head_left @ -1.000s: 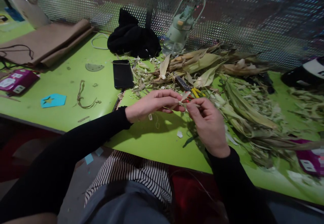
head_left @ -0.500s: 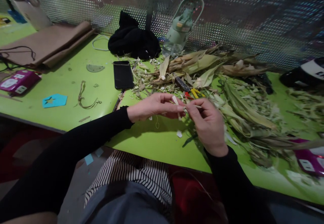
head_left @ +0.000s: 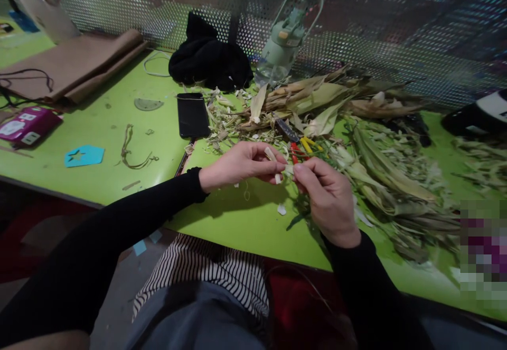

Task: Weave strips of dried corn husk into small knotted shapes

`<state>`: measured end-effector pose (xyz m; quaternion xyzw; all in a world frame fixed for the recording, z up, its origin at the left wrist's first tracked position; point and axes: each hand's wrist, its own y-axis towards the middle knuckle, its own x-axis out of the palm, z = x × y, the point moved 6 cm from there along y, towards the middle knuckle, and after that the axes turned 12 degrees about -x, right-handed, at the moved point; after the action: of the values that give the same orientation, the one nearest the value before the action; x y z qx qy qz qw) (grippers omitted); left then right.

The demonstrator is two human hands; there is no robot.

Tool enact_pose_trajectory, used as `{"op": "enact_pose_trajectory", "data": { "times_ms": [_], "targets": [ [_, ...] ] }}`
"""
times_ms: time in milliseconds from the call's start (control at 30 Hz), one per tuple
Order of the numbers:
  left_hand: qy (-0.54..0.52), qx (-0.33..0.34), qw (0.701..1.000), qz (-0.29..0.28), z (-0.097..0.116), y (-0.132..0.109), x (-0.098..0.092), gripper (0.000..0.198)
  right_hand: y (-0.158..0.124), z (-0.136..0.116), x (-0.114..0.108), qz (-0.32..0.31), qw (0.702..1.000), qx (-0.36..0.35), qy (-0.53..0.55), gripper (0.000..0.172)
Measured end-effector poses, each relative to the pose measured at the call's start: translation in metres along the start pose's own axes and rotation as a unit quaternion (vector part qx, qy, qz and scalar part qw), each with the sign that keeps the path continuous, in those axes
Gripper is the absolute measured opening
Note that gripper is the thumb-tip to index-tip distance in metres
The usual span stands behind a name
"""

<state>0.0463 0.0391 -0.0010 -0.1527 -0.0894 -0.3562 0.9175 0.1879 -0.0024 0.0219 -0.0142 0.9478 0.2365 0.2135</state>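
Between the fingertips of my left hand [head_left: 249,165] is a pale strip of corn husk [head_left: 270,154], its ends sticking out above and below the fingers. My right hand [head_left: 327,191] pinches another part of pale husk [head_left: 289,169] that spans the small gap between the two hands. Whether the two parts are one piece I cannot tell. Both hands hover over the front of the green table [head_left: 237,218]. Just beyond the fingers lie pliers with red and yellow handles [head_left: 297,147], partly among the husk scraps. A small white scrap [head_left: 281,209] lies below the hands.
Behind the hands spreads a heap of dry corn husks [head_left: 309,99], with more husk leaves [head_left: 388,176] at the right. A phone [head_left: 193,115], black cloth [head_left: 212,59] and green water bottle [head_left: 279,49] stand or lie farther back. At left are a blue card [head_left: 84,156] and brown paper [head_left: 75,67].
The husk between my hands now shows as a wider pale piece, and the end that stuck out past my right fingers is no longer visible. My hands have barely moved.
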Motion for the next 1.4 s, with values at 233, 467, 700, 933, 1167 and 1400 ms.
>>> {"op": "enact_pose_trajectory", "data": {
  "times_ms": [233, 467, 700, 933, 1167, 1400],
  "targets": [
    [-0.020, -0.019, 0.999, 0.019, -0.006, 0.007, -0.010, 0.013, 0.001, 0.013, 0.004, -0.003, 0.999, 0.023, 0.035, 0.038],
    [-0.016, 0.022, 0.998, 0.054, -0.007, 0.010, -0.016, 0.027, 0.002, 0.023, 0.018, -0.102, 0.993, 0.065, -0.008, 0.051],
    [0.040, 0.034, 0.996, 0.076, -0.004, 0.007, -0.012, 0.023, 0.001, 0.013, 0.022, -0.107, 0.994, 0.023, -0.007, 0.037],
    [0.011, 0.010, 0.998, 0.062, -0.009, 0.009, -0.009, 0.015, 0.000, 0.001, 0.023, -0.114, 0.990, -0.059, -0.059, 0.038],
    [-0.011, -0.012, 0.999, 0.034, -0.007, 0.008, -0.012, 0.018, -0.002, -0.002, 0.024, -0.107, 0.989, -0.086, -0.052, 0.036],
    [0.009, -0.035, 0.999, 0.022, 0.001, 0.003, -0.009, 0.017, 0.000, 0.012, 0.001, 0.066, 0.994, -0.074, -0.043, 0.028]
  ]
}}
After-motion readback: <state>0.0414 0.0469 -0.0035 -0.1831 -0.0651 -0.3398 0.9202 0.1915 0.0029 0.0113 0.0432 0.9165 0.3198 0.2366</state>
